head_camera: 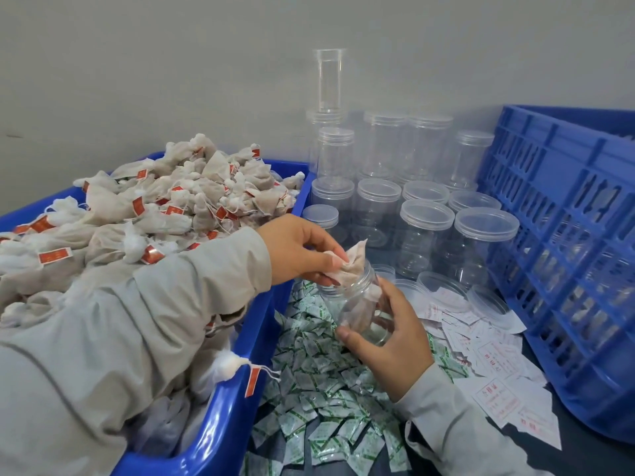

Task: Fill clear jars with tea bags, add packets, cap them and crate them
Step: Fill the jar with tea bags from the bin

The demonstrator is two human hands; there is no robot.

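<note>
My right hand (pixel 391 333) grips an uncapped clear jar (pixel 357 304), tilted with its mouth toward the upper left; at least one tea bag lies inside it. At that mouth my left hand (pixel 297 249) pinches a beige tea bag (pixel 354 261), half in the opening. A blue bin (pixel 240 389) on the left is heaped with tea bags (pixel 154 207) bearing red tags. Green-and-white packets (pixel 319 372) lie strewn below the jar. White paper slips with red print (pixel 494 376) lie to the right.
Several capped clear jars (pixel 426 218) stand in rows at the back, some stacked, one tall uncapped jar (pixel 329 80) on top. Loose clear lids (pixel 488 302) lie near the slips. A blue slotted crate (pixel 567 235) stands at the right. A grey wall is behind.
</note>
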